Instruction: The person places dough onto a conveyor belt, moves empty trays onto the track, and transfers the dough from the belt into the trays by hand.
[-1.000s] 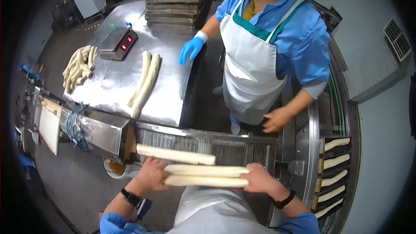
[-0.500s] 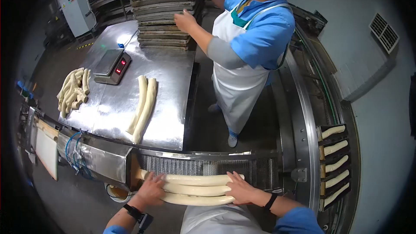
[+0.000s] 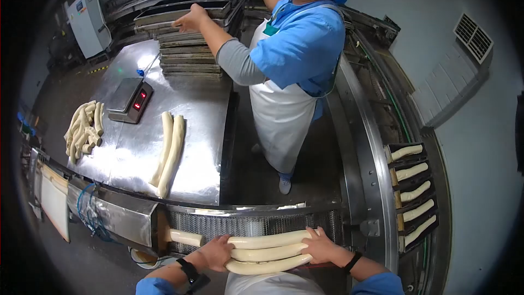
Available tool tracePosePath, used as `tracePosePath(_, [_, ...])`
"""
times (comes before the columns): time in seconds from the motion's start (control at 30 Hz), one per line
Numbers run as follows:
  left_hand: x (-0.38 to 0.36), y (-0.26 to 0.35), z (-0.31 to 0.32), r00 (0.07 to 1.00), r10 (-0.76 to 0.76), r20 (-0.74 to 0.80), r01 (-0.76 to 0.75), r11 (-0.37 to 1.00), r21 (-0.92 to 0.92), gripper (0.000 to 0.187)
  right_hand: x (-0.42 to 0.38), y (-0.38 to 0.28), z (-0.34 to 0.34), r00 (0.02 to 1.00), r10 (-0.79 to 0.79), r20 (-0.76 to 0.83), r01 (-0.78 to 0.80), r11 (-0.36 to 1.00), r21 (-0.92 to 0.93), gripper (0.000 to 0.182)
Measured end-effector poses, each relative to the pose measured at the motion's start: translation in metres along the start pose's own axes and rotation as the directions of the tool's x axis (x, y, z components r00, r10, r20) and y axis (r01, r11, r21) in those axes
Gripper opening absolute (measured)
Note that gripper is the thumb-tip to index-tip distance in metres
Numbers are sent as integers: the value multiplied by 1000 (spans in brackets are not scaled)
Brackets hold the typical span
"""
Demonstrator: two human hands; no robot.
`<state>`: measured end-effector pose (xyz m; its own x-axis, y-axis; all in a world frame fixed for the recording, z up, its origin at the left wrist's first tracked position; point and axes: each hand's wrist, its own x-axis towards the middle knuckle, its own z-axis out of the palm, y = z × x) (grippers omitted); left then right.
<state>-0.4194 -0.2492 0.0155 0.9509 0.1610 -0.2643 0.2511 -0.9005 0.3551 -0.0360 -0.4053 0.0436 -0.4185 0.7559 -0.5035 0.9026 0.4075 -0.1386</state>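
Three long pale dough rolls (image 3: 267, 252) lie side by side across my front, at the near edge of the mesh conveyor belt (image 3: 234, 225). My left hand (image 3: 217, 252) grips their left ends, fingers curled over them. At the other end, my right hand (image 3: 323, 247) is closed round the right ends. The fingers' undersides are hidden. Left of my left hand, a shorter dough piece (image 3: 185, 237) sticks out of the metal machine outlet (image 3: 158, 230) onto the belt, apart from the three rolls.
Across the belt, a steel table (image 3: 202, 153) bears two dough strips (image 3: 170, 153), a dough pile (image 3: 84, 131), a scale (image 3: 131, 99) and stacked baking tins (image 3: 191, 57). A co-worker (image 3: 289, 76) stands behind it, hands at the tins. Filled tins (image 3: 413, 196) sit on the right-hand line.
Both my hands have shifted right with the three rolls, and a gap now separates the farthest roll from the outlet's dough. The co-worker's bare hand and the upper tins have moved left.
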Motion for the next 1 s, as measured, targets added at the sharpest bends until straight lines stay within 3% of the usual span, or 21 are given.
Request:
tracePosePath(0.1, [4,15,-1,996,67,-57,-57,985,164,39,-12,-1,9,999,24,21,-23,999,-38,45])
tracePosePath(0.23, [20,30,0,999,42,29,-45,993,109,39,-30,-3,24,996,75,-39,-78,993,-93,45])
tracePosePath(0.3, [21,43,-7,997,53,58,-59,991,123,39,-37,-7,26,994,111,27,-107,989,-101,44])
tracePosePath(0.33, [23,45,-7,991,134,29,-137,973,186,35,-42,-8,29,994,111,-11,-111,989,-96,43])
tracePosePath(0.4, [28,55,-1,996,88,31,-92,985,143,34,-54,-12,36,988,157,-11,-158,984,-87,43])
tracePosePath(0.43, [36,63,-2,998,56,41,-61,991,118,33,-59,-5,38,986,169,-8,-170,983,-76,43])
tracePosePath(0.47, [40,71,-1,995,35,99,-56,975,216,33,-67,-7,40,982,190,-17,-191,980,-61,42])
tracePosePath(0.6, [46,106,-22,995,103,-9,-98,971,219,35,-111,-15,53,973,206,-99,-202,978,50,39])
tracePosePath(0.7, [51,121,-28,992,126,27,-129,945,300,37,-138,-24,65,963,229,-143,-217,971,99,38])
tracePosePath(0.8, [60,128,-28,961,274,-45,-251,926,283,37,-160,-35,78,943,262,-204,-242,963,117,37])
tracePosePath(0.9, [68,160,-33,972,233,35,-230,906,355,36,-179,-49,112,911,330,-248,-279,935,221,35])
tracePosePath(0.97, [74,160,-23,947,308,91,-320,877,359,37,-187,-53,134,875,359,-324,-292,927,237,36])
tracePosePath(1.0, [77,157,-13,931,351,105,-364,856,366,38,-188,-58,143,883,373,-286,-301,916,266,36])
